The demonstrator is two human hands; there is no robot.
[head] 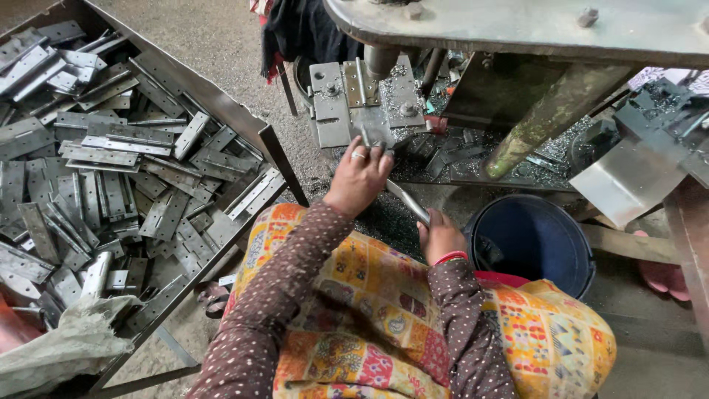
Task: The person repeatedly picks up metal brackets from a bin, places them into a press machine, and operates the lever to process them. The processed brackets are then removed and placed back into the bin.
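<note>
Two hands at the press die [365, 100]: left hand [360, 179] fingers curled, seemingly pinching a hinge strip [365, 138] at the die's near edge; right hand [442, 235] closed round a metal rod [407, 202] below the die. Likely seating the piece; next calls for careful alignment, fingers withdrawn

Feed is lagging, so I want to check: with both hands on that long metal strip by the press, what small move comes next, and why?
Probably slide the metal strip forward onto the press die. The left hand holds its far end just short of the die, and the right hand grips the near end, so it looks not yet seated.
</note>
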